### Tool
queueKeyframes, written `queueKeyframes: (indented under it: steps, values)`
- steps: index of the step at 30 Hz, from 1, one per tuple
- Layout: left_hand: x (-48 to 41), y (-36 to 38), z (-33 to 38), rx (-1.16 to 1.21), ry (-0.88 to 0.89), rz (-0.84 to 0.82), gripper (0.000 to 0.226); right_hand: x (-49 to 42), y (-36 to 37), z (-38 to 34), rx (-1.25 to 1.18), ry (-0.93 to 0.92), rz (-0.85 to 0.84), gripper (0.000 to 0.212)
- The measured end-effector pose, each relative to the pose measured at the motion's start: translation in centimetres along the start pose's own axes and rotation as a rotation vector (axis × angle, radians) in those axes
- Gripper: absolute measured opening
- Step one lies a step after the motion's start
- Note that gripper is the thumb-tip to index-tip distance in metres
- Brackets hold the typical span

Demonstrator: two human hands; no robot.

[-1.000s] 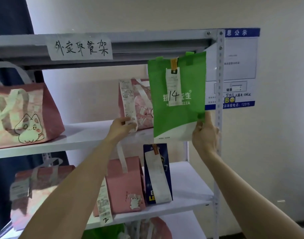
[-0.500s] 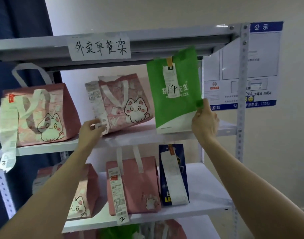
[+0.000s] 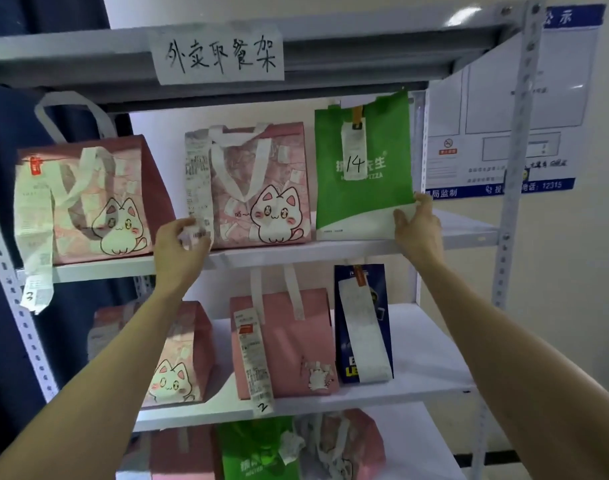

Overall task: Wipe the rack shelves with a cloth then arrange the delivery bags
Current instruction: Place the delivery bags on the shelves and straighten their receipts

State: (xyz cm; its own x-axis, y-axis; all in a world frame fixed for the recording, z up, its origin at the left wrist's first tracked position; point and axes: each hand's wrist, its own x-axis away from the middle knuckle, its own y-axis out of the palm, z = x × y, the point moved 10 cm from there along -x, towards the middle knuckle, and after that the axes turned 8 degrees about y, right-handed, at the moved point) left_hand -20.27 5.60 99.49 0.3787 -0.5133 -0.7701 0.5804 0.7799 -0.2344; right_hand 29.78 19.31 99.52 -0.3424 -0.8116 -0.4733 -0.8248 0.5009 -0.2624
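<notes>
A white metal rack (image 3: 516,140) holds delivery bags on several shelves. On the upper shelf (image 3: 268,258) stand a pink cat bag at the left (image 3: 99,202), a second pink cat bag (image 3: 261,188) in the middle and a green pizza bag (image 3: 362,168) tagged 14 at the right. My left hand (image 3: 178,247) pinches the long receipt (image 3: 197,188) hanging off the middle pink bag. My right hand (image 3: 417,226) grips the green bag's lower right corner; the bag's bottom rests on the shelf. No cloth is in view.
The shelf below (image 3: 417,386) carries two pink bags (image 3: 282,344) and a tall blue bag (image 3: 362,323). Under it sit another green bag (image 3: 258,452) and pink bags. A handwritten label (image 3: 216,53) hangs on the top beam. A notice board (image 3: 497,116) is on the wall at right, a dark curtain (image 3: 36,46) at left.
The view shifted left and down. My right hand lowered the green bag onto the upper shelf beside the middle pink bag. My left hand stays at the receipt.
</notes>
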Motion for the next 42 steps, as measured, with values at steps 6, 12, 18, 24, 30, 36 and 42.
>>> queueKeyframes:
  steps: [6,12,18,24,30,36,42]
  values:
    - [11.0,1.9,-1.5,-0.048,0.082,0.263,0.022,12.7,-4.0,5.9,-0.110,-0.259,0.323,0.016]
    - [22.9,10.2,-11.7,-0.101,-0.395,-0.232,0.040,23.2,14.3,18.1,0.223,0.045,-0.637,0.054]
    - [26.2,11.0,-15.7,0.002,-0.543,-0.365,0.027,26.7,20.8,20.1,0.290,0.150,-0.861,0.064]
    - [25.8,6.3,-18.1,-0.161,-0.524,-0.324,0.040,29.8,25.0,17.3,0.275,0.037,-0.959,0.060]
    - [25.6,6.9,-12.4,-0.304,-0.297,-0.031,0.028,23.5,16.1,20.6,0.106,0.197,-0.394,0.018]
    - [27.3,24.4,-4.9,0.026,-0.206,-0.564,0.051,16.5,11.1,25.6,0.212,0.273,-0.248,0.079]
    - [28.9,30.8,-6.1,0.095,-0.463,-0.699,0.096,16.2,15.8,26.8,0.199,0.180,-0.696,0.067]
